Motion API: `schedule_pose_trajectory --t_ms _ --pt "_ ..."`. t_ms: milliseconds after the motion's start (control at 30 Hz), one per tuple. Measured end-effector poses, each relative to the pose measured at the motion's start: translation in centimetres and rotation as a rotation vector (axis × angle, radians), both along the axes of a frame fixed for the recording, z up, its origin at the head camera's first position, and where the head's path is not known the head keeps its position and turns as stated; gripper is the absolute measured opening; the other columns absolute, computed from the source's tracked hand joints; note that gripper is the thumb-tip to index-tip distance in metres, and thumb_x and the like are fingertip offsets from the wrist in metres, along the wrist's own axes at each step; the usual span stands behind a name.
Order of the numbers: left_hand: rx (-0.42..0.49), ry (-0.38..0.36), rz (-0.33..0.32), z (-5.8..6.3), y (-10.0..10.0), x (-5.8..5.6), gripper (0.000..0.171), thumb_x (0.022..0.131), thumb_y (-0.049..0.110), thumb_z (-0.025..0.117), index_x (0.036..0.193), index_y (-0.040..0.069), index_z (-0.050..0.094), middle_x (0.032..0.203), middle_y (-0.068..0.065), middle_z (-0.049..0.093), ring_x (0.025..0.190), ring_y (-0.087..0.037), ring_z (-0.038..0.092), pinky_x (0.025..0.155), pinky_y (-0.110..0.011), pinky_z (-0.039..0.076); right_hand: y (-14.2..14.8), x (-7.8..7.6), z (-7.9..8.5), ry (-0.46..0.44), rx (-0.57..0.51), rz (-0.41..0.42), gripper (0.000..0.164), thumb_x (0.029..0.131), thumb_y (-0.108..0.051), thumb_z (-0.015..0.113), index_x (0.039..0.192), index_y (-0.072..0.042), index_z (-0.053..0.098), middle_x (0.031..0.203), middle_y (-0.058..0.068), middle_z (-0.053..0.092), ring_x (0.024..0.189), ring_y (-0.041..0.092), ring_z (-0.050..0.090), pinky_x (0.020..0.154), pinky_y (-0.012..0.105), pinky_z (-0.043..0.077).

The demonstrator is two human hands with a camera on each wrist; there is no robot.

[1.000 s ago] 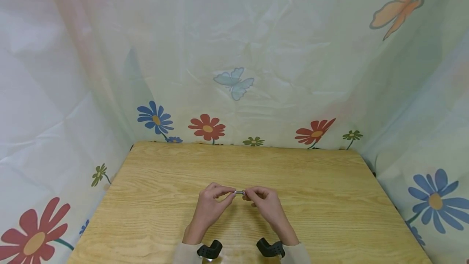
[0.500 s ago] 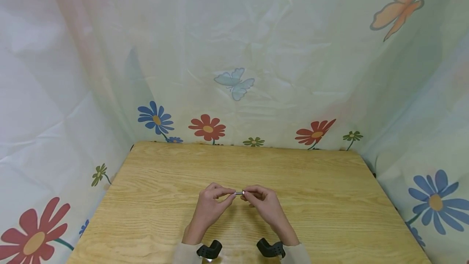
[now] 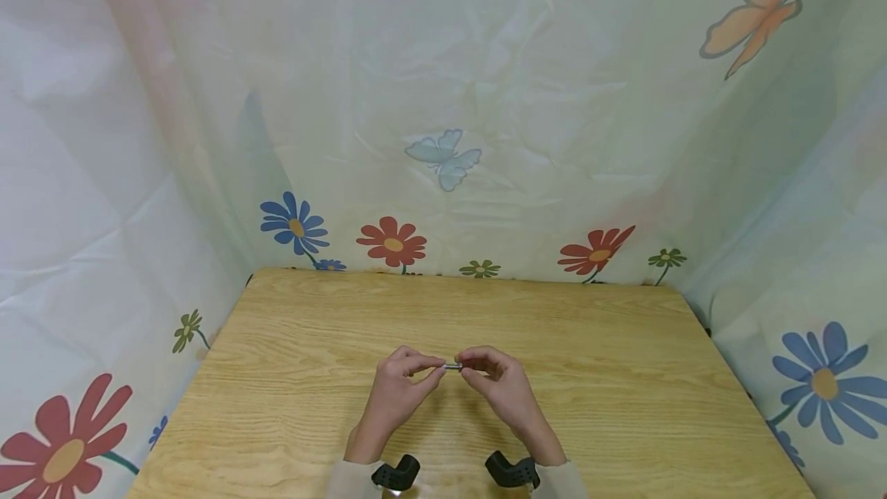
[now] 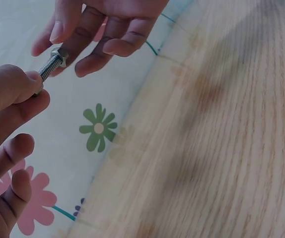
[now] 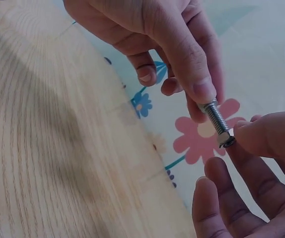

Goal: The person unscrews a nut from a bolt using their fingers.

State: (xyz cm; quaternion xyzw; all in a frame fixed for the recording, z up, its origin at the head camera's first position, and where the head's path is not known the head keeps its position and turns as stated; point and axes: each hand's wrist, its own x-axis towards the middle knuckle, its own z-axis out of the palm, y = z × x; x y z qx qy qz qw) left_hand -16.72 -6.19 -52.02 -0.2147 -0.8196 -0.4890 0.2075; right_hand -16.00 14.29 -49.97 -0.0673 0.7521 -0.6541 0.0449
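Note:
In the left wrist view a silvery threaded bolt (image 4: 49,68) carries a hex nut (image 4: 59,57) near its far end. My left hand (image 3: 398,385) pinches the bolt's other end between thumb and index finger, which largely hide that end. Around the nut end, my right hand (image 3: 504,387) has its thumb and index finger parted. In the right wrist view its thumb (image 5: 249,133) stands just beside the nut (image 5: 225,140), and the index finger lies behind it; whether that finger touches the nut I cannot tell. The bolt is held above the table, roughly level between both hands.
Below the hands spreads a light wood-grain table (image 3: 312,329). A pale curtain (image 3: 554,137) printed with flowers and butterflies surrounds its back and sides. Each wrist wears a black camera mount, one on the left (image 3: 396,473) and one on the right (image 3: 513,470).
The right hand's thumb and index finger were closed at the nut half a second ago and have now spread apart, with the index finger raised slightly. The left hand's grip looks unchanged.

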Motion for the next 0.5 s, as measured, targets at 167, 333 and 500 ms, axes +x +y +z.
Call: schedule_pose_trajectory --t_ms 167,333,500 --pt "0.005 -0.002 0.001 -0.02 0.04 0.13 0.016 0.082 0.008 0.086 0.095 0.017 0.084 0.081 0.009 0.069 0.078 -0.002 0.059 0.068 -0.033 0.056 0.07 0.03 0.01 0.0 -0.011 -0.001 0.024 0.096 -0.01 0.073 0.119 -0.004 0.071 0.123 0.017 0.07 0.11 0.019 0.066 0.09 0.027 0.056" --pt "0.007 0.022 -0.001 0.04 -0.04 0.11 0.016 0.082 0.008 0.087 0.095 0.016 0.084 0.082 0.007 0.069 0.077 -0.002 0.059 0.068 -0.028 0.054 -0.02 -0.03 -0.03 -0.025 0.009 -0.058 0.023 0.099 -0.017 0.07 0.119 -0.005 0.073 0.118 0.013 0.072 0.106 0.021 0.068 0.087 0.036 0.059" --pt "0.035 0.058 -0.017 -0.02 -0.06 -0.01 0.017 0.082 0.006 0.086 0.096 0.015 0.084 0.083 0.005 0.07 0.078 -0.002 0.058 0.068 -0.026 0.053 -0.14 -0.11 -0.12 -0.086 0.061 -0.095 0.029 0.101 -0.031 0.067 0.109 -0.005 0.077 0.101 0.008 0.076 0.094 0.018 0.069 0.081 0.043 0.059"
